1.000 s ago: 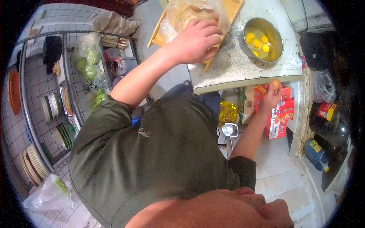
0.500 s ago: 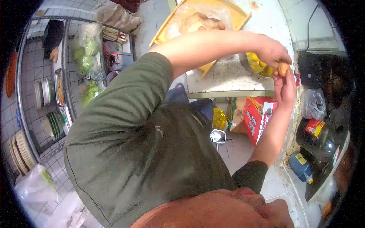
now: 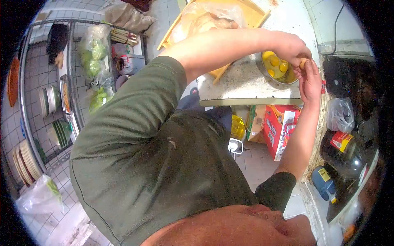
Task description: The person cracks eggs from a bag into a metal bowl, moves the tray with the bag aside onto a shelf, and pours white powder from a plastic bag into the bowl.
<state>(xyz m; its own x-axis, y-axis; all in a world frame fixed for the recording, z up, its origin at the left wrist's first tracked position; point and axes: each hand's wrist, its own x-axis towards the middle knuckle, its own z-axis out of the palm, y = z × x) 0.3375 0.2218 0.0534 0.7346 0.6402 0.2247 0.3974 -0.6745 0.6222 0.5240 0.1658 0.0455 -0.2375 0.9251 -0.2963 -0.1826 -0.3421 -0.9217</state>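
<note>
Both hands meet at the right side of the worktop [image 3: 246,90]. My left hand [image 3: 289,49] comes in from above with its back to the view, its fingers closed on a brown egg [image 3: 303,63]. From below, my right hand [image 3: 310,84] holds the same egg with bent fingertips, palm partly showing. Fingers cover much of the egg; I cannot tell whether its shell is cracked. Just beside and beneath the hands stands a round metal bowl [image 3: 284,82]. Several yellow yolks [image 3: 274,60] lie in it in clear liquid. Its right side is partly hidden by the hands.
A yellow wooden tray [image 3: 258,21] holds a clear plastic bag [image 3: 230,11]. A red carton [image 3: 279,127] and a yellow oil jug [image 3: 237,127] stand below the worktop. To the right are a large dark bottle [image 3: 342,151] and a blue bottle [image 3: 323,180]. Shelving [image 3: 74,94] stands left.
Both hands have moved slightly away from my body with the egg. More of the egg is covered by fingers now, and more of the bowl and its yolks shows.
</note>
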